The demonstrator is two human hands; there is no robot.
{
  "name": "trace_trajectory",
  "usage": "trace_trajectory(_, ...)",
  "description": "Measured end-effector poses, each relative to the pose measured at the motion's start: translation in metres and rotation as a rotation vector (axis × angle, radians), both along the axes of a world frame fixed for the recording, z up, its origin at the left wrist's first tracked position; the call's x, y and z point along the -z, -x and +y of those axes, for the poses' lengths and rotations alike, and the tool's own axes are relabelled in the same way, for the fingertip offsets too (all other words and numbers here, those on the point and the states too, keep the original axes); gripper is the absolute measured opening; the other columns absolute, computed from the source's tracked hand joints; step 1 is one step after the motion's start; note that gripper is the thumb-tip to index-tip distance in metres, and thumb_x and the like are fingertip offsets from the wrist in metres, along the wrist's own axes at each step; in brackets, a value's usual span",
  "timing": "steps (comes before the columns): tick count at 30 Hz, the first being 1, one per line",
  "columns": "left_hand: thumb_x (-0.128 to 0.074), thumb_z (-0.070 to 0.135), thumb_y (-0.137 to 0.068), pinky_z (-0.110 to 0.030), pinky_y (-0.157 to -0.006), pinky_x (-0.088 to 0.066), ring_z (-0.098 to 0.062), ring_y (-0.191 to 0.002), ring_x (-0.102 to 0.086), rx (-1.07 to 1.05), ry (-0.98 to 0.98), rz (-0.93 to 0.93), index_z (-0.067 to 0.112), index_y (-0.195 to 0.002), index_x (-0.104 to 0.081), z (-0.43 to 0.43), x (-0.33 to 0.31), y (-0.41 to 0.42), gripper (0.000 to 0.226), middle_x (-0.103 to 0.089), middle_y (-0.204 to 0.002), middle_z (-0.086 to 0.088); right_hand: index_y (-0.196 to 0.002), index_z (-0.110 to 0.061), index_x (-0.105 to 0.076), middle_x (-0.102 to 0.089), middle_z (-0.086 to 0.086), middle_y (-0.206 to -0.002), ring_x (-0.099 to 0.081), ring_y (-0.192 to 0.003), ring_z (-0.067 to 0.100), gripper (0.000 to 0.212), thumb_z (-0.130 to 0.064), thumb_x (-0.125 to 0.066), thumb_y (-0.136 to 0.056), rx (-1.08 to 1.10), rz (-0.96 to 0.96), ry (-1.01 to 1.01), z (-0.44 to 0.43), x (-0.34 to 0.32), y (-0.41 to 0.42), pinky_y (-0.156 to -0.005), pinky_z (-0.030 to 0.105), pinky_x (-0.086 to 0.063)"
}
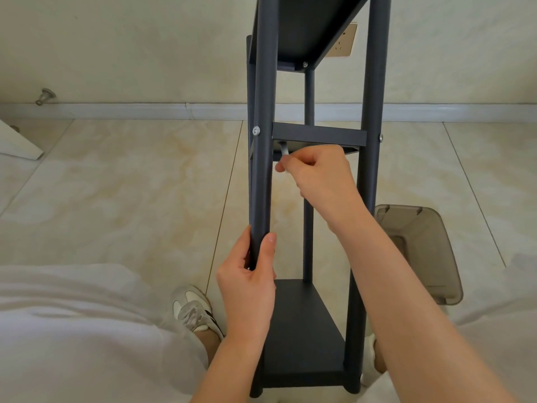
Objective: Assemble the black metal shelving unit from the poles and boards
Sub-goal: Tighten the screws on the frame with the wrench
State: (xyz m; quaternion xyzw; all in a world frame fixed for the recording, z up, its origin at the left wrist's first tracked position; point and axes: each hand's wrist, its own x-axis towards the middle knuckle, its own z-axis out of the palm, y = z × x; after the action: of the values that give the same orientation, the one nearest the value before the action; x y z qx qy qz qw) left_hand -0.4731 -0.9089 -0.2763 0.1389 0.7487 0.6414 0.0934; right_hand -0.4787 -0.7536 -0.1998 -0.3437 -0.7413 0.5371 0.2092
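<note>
There are two hands, a left hand and a right hand. Four black poles, one pole inside the left fingers. Three boards, one just above the right fingers. Three screws. One small pale piece between the right fingers. One bin.

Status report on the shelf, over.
Left grip holds front pole. Right grip pinches small silver tool under middle board. Plastic bin at right, not blocking.

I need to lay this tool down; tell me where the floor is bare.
Bare tile left of the shelving unit, between the baseboard and the shoe. Crowded right: a translucent bin sits beside it.
</note>
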Motion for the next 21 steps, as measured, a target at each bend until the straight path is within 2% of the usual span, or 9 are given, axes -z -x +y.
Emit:
trace_trajectory(4, -0.056, 0.061, -0.081, -0.02, -0.045, -0.048, -0.01, -0.047, -0.053, 0.001, -0.006, -0.005, 0.026, -0.111, -0.07, -0.0001, -0.0002, 0.0007, 0.049, -0.057, -0.06, -0.001, -0.081, -0.023, -0.075, -0.043, -0.015, -0.035, -0.04, -0.036, 0.002, 0.021, -0.02, -0.06, -0.095, 0.006, 0.022, -0.042, 0.0006, 0.0008, -0.0003, -0.043, 0.006, -0.033)
trace_trajectory(8, -0.056, 0.061, -0.079, -0.018, -0.047, -0.049, -0.01, -0.048, -0.055, -0.012, -0.004, -0.01, 0.017, -0.117, -0.07, -0.0011, -0.0001, 0.001, 0.06, -0.059, -0.06, 0.0, -0.074, -0.026, -0.074, -0.052, -0.009, -0.043, -0.046, -0.047, 0.003, 0.024, -0.02, -0.062, -0.094, 0.009, 0.014, -0.099, 0.0019, 0.002, 0.0018, -0.051, 0.004, -0.038)
trace_trajectory(10, -0.056, 0.061, -0.079, -0.017, -0.046, -0.048, -0.011, -0.048, -0.055, -0.009, -0.005, -0.014, 0.019, -0.115, -0.07, -0.0015, -0.0004, 0.0002, 0.057, -0.059, -0.06, 0.0, -0.075, -0.019, -0.076, -0.052, -0.007, -0.044, -0.042, -0.044, 0.005, 0.023, -0.018, -0.062, -0.093, -0.001, -0.001, -0.135, 0.0017, 0.0017, 0.0029, -0.051, 0.004, -0.036)
trace_trajectory(13, -0.056, 0.059, -0.079, -0.016, -0.045, -0.047, -0.01, -0.047, -0.054, 0.005, -0.005, -0.012, 0.015, -0.113, -0.071, -0.0012, -0.0013, -0.0003, 0.058, -0.058, -0.059, 0.0, -0.078, -0.003, -0.075, -0.059, 0.015, -0.056, -0.037, -0.042, 0.008, 0.026, -0.017, -0.061, -0.094, -0.015, 0.004, -0.197, 0.0002, 0.001, 0.0026, -0.051, 0.004, -0.033)
trace_trajectory(15, -0.056, 0.058, -0.079, -0.016, -0.045, -0.046, -0.01, -0.047, -0.054, 0.008, -0.008, -0.009, 0.011, -0.115, -0.07, -0.0013, -0.0015, 0.0, 0.061, -0.058, -0.058, 0.0, -0.08, 0.002, -0.073, -0.061, 0.02, -0.062, -0.036, -0.045, 0.009, 0.028, -0.018, -0.061, -0.094, -0.017, 0.008, -0.221, -0.001, 0.0008, 0.0018, -0.055, 0.005, -0.033)
trace_trajectory(18, -0.057, 0.059, -0.079, -0.017, -0.045, -0.046, -0.01, -0.047, -0.054, 0.014, -0.014, -0.012, 0.009, -0.117, -0.07, -0.0014, -0.0021, 0.0, 0.064, -0.058, -0.058, 0.001, -0.078, 0.003, -0.072, -0.058, 0.019, -0.059, -0.036, -0.047, 0.014, 0.029, -0.018, -0.061, -0.095, 0.014, 0.016, -0.224, -0.0017, 0.0022, 0.0014, -0.064, 0.015, -0.034)
trace_trajectory(21, -0.057, 0.058, -0.08, -0.017, -0.046, -0.047, -0.009, -0.047, -0.054, 0.023, -0.017, 0.0, 0.011, -0.116, -0.07, -0.0011, -0.0015, 0.0, 0.061, -0.058, -0.059, 0.0, -0.076, 0.005, -0.07, -0.06, 0.02, -0.062, -0.051, -0.059, 0.03, 0.032, -0.019, -0.061, -0.095, 0.037, 0.035, -0.229, -0.0029, 0.0053, 0.0001, -0.066, 0.021, -0.044)
